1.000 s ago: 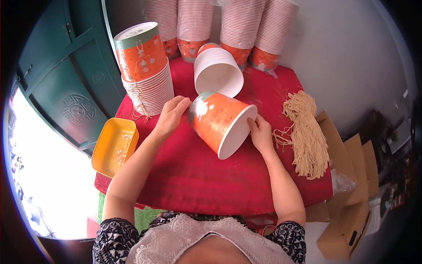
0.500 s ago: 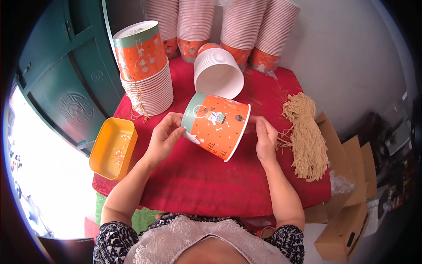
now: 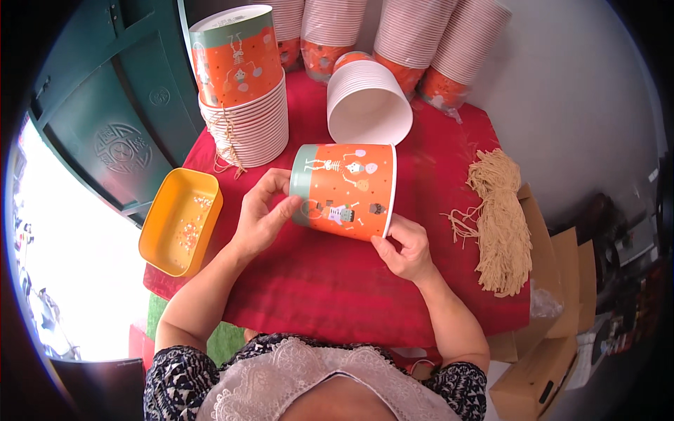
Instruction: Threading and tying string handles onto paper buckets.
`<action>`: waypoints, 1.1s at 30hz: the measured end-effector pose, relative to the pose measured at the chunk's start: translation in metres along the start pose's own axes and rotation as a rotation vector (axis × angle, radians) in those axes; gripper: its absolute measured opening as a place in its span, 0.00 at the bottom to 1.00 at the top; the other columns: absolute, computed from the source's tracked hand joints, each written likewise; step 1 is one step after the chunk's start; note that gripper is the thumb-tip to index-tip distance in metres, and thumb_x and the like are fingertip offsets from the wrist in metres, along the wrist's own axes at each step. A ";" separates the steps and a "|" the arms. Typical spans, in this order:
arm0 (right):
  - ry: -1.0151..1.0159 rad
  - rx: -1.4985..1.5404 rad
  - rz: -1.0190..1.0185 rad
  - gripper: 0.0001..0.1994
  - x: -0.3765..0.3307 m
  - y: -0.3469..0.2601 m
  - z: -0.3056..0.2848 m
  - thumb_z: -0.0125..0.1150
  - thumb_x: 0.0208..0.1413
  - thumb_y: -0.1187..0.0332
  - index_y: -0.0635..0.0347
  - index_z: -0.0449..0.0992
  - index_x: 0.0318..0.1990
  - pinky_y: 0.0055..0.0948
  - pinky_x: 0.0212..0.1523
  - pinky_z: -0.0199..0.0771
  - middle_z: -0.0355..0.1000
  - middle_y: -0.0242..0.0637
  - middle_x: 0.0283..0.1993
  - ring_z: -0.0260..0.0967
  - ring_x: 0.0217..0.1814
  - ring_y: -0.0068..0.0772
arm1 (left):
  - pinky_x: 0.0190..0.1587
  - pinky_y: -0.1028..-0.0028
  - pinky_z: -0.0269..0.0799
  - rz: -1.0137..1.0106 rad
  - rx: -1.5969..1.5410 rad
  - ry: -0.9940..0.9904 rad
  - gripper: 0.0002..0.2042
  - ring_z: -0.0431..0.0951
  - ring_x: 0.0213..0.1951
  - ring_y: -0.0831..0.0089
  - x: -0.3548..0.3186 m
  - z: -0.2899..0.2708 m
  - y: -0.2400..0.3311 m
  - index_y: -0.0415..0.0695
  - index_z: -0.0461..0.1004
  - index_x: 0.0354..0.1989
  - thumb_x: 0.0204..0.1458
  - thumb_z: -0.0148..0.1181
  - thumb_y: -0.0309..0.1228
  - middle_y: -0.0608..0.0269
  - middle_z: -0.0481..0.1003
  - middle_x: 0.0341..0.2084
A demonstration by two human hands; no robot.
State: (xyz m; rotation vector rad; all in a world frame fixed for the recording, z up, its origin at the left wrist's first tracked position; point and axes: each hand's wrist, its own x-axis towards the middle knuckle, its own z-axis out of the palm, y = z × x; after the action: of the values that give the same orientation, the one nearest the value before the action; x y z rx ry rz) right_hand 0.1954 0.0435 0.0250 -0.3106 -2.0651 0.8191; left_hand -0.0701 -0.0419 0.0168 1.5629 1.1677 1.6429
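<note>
The hands (image 3: 261,216) (image 3: 407,250) grip a glossy, tapered orange tub (image 3: 347,186) by its base (image 3: 300,175) and rim (image 3: 393,179).

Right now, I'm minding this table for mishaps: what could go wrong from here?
The bucket is held at its base by the left hand and at its rim by the right hand, so it might slip. The tall stack could topple if bumped. The yellow tub sits at the left edge of the table; a knock might spill its small bits.
</note>
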 end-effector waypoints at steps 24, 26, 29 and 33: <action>0.080 0.631 0.371 0.10 -0.011 -0.014 0.018 0.63 0.59 0.72 0.63 0.70 0.45 0.18 0.36 0.65 0.69 0.27 0.38 0.62 0.35 0.13 | 0.42 0.74 0.72 0.124 0.242 0.218 0.09 0.73 0.39 0.72 -0.002 0.014 -0.009 0.38 0.69 0.37 0.51 0.64 0.19 0.58 0.71 0.41; 0.083 0.634 0.381 0.10 -0.012 -0.015 0.020 0.63 0.59 0.72 0.63 0.70 0.45 0.18 0.37 0.64 0.68 0.26 0.38 0.62 0.36 0.13 | 0.36 0.74 0.72 0.273 0.500 0.333 0.12 0.74 0.36 0.71 -0.005 0.018 -0.001 0.38 0.69 0.36 0.47 0.66 0.16 0.56 0.71 0.38; 0.088 0.610 0.359 0.10 -0.013 -0.012 0.023 0.63 0.59 0.73 0.63 0.70 0.46 0.17 0.37 0.64 0.68 0.26 0.38 0.62 0.36 0.13 | 0.32 0.74 0.71 0.433 0.557 0.223 0.13 0.74 0.32 0.70 -0.009 0.025 0.017 0.38 0.70 0.36 0.45 0.66 0.14 0.55 0.72 0.36; 0.119 0.651 0.411 0.11 -0.014 -0.015 0.028 0.63 0.59 0.73 0.63 0.70 0.46 0.17 0.39 0.63 0.67 0.25 0.39 0.61 0.37 0.13 | 0.35 0.71 0.75 0.491 0.445 0.040 0.14 0.78 0.34 0.63 -0.018 0.041 0.031 0.39 0.70 0.37 0.44 0.66 0.13 0.53 0.74 0.34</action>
State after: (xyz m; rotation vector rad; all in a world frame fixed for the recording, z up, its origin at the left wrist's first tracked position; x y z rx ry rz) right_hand 0.1819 0.0134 0.0145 -0.4077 -1.5333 1.6197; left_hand -0.0231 -0.0630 0.0328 2.2489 1.3061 1.7974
